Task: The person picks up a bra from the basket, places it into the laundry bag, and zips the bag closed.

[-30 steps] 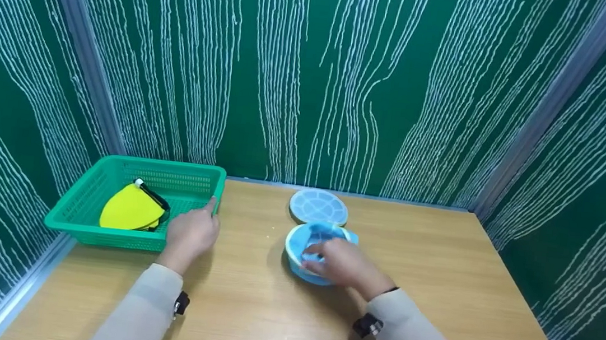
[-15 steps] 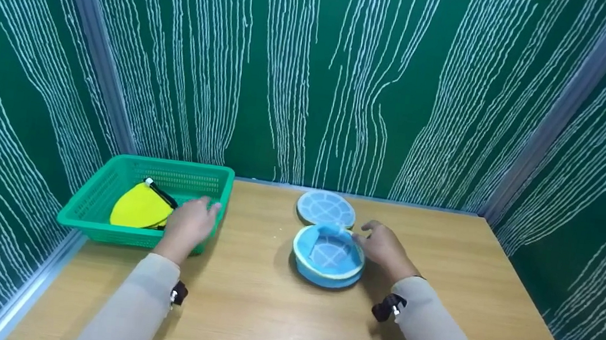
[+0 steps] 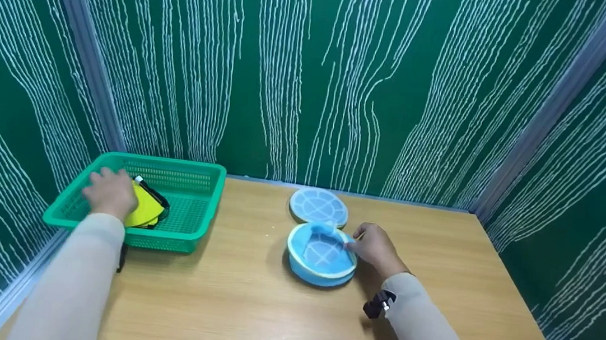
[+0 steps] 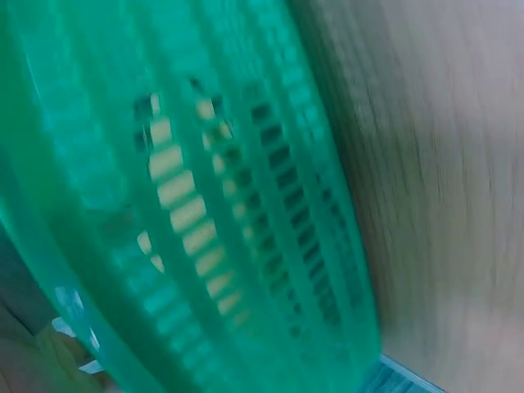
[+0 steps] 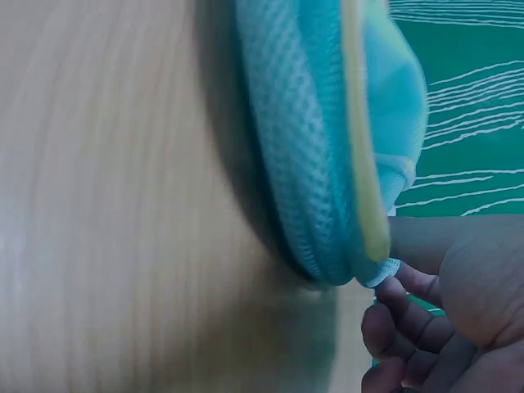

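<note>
A round blue mesh zip case (image 3: 320,276) with pale yellow piping sits on the table, its round lid (image 3: 319,206) folded back behind it. My right hand (image 3: 379,249) pinches the case's rim on the right, thumb inside; the right wrist view shows the fingers (image 5: 409,315) at a small fabric end there. My left hand (image 3: 112,193), blurred, hovers over the left part of a green plastic basket (image 3: 160,242), fingers spread. Beside and partly under it lie yellow flat pieces (image 3: 145,210) with a black strap-like item (image 3: 156,195). Whether the left fingers touch them I cannot tell.
The wooden table (image 3: 264,323) carries the basket at left and the case at centre. Green walls (image 3: 273,77) with white wavy lines close off the back and both sides. In the left wrist view, the perforated basket side (image 4: 270,188) fills much of the picture.
My left hand has moved left from the basket's right side to over its left part. The right hand has come out of the case and now pinches its right rim.
</note>
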### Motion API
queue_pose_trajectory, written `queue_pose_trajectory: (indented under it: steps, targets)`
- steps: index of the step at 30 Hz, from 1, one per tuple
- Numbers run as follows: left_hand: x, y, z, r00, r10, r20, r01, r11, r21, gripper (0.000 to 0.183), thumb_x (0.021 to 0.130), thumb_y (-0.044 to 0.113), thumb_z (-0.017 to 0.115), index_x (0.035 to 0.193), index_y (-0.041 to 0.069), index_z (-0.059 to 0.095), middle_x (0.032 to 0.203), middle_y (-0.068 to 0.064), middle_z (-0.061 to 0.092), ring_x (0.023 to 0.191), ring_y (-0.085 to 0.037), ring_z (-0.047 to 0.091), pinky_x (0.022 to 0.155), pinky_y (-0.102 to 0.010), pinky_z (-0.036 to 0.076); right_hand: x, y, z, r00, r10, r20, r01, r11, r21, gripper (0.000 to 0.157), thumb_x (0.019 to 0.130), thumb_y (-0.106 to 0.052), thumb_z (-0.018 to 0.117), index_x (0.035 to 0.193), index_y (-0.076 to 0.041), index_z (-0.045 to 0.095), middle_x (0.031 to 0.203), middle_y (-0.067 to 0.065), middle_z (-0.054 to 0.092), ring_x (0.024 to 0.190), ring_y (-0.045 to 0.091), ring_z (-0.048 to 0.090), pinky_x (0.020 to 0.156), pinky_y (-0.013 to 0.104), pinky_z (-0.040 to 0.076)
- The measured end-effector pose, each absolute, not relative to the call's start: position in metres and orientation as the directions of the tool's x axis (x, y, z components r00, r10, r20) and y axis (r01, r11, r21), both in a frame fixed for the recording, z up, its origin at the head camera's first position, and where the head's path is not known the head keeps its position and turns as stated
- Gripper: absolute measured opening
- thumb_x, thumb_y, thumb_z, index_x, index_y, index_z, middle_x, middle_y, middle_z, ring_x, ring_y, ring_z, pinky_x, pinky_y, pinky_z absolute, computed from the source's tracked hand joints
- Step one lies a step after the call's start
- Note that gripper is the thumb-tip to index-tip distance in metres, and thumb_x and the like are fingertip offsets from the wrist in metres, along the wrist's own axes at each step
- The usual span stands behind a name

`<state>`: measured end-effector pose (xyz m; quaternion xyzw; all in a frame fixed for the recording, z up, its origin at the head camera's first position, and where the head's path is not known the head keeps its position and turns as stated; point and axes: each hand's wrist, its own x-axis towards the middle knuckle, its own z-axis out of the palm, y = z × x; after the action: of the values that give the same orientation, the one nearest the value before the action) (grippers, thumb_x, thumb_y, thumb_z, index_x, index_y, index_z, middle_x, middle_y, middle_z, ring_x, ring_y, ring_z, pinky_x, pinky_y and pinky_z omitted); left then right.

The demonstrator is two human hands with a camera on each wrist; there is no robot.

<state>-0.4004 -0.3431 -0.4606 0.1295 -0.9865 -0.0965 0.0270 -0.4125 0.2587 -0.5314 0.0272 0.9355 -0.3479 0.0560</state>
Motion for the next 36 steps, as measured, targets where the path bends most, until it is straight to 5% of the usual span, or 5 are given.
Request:
queue_pose_trajectory:
  steps: [5, 10, 17, 25, 36]
  targets:
    - [-0.400, -0.365, -0.461, -0.942, -0.314, -0.115, -0.334, 0.910, 0.248, 0.062, 0.105, 0.017, 0.066, 0.153, -0.018, 0.048, 0.147, -0.048, 0.044, 0.132, -0.064, 0.044, 0.106, -0.079, 0.052, -0.415, 0.257, -0.536, -0.986, 0.032, -0.166, 0.133, 0.752, -0.646, 0.022, 0.099, -0.016, 0.089, 0.111, -0.008, 0.072, 0.103, 0.010, 0.069, 0.095, 0.026, 0.063, 0.080, 0.035, 0.054]
    - [-0.385, -0.374, -0.462, -0.891, -0.371, -0.263, -0.438, 0.855, 0.277, 0.082, 0.109, 0.021, 0.056, 0.171, -0.017, 0.018, 0.157, -0.049, 0.040, 0.139, -0.061, 0.044, 0.114, -0.071, 0.051, -0.419, 0.250, -0.540, -0.976, 0.022, -0.218, 0.159, 0.754, -0.637, 0.026, 0.099, -0.020, 0.091, 0.116, -0.009, 0.075, 0.108, 0.009, 0.073, 0.100, 0.027, 0.066, 0.089, 0.038, 0.056]
    - [-0.359, -0.363, -0.447, -0.890, -0.340, -0.304, -0.426, 0.857, 0.291, 0.043, 0.104, 0.016, 0.068, 0.133, -0.015, 0.057, 0.111, -0.024, 0.061, 0.104, -0.040, 0.056, 0.096, -0.053, 0.053, -0.420, 0.244, -0.546, -0.974, -0.005, -0.225, 0.143, 0.757, -0.637, 0.026, 0.098, -0.022, 0.092, 0.113, -0.010, 0.074, 0.107, 0.009, 0.071, 0.100, 0.027, 0.065, 0.086, 0.037, 0.056]
    - [-0.357, -0.350, -0.437, -0.914, -0.273, -0.300, -0.362, 0.883, 0.299, 0.032, 0.103, 0.008, 0.072, 0.127, -0.013, 0.066, 0.123, -0.030, 0.067, 0.108, -0.041, 0.059, 0.103, -0.061, 0.057, -0.421, 0.244, -0.545, -0.983, -0.045, -0.180, 0.077, 0.781, -0.620, 0.024, 0.098, -0.021, 0.092, 0.101, -0.008, 0.073, 0.087, 0.002, 0.062, 0.085, 0.020, 0.060, 0.073, 0.031, 0.050]
    - [-0.357, -0.341, -0.441, -0.909, -0.248, -0.336, -0.358, 0.876, 0.323, 0.031, 0.106, 0.003, 0.064, 0.131, -0.014, 0.062, 0.123, -0.030, 0.063, 0.108, -0.042, 0.056, 0.104, -0.057, 0.057, -0.423, 0.245, -0.542, -0.965, -0.015, -0.262, 0.150, 0.788, -0.597, 0.023, 0.100, -0.023, 0.090, 0.109, -0.010, 0.073, 0.100, 0.008, 0.070, 0.095, 0.025, 0.065, 0.083, 0.035, 0.054]
